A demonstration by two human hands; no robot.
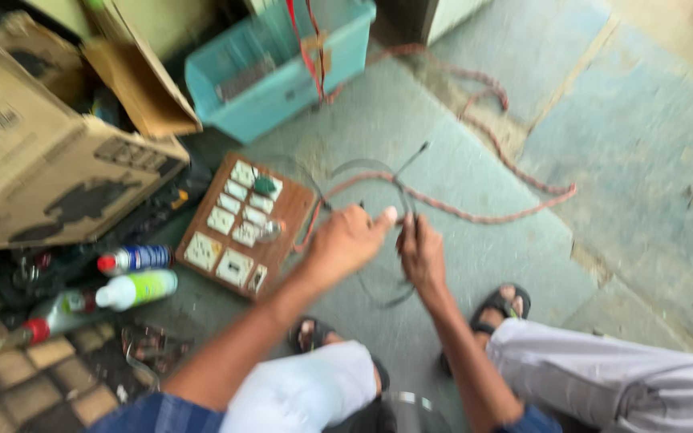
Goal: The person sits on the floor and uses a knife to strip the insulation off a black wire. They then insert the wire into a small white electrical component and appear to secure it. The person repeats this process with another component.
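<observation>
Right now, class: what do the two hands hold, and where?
Both hands, left and right, pinch a thin dark cable along its looped length, not its ends.

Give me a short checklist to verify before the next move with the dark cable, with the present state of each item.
1. Left hand grips the dark cable: ok.
2. Right hand grips the same cable: ok.
3. Cable free of the red cord: cannot tell, they cross.
4. Cable end clear of the switch board: ok.
5. Spray cans away from both hands: ok.
</observation>
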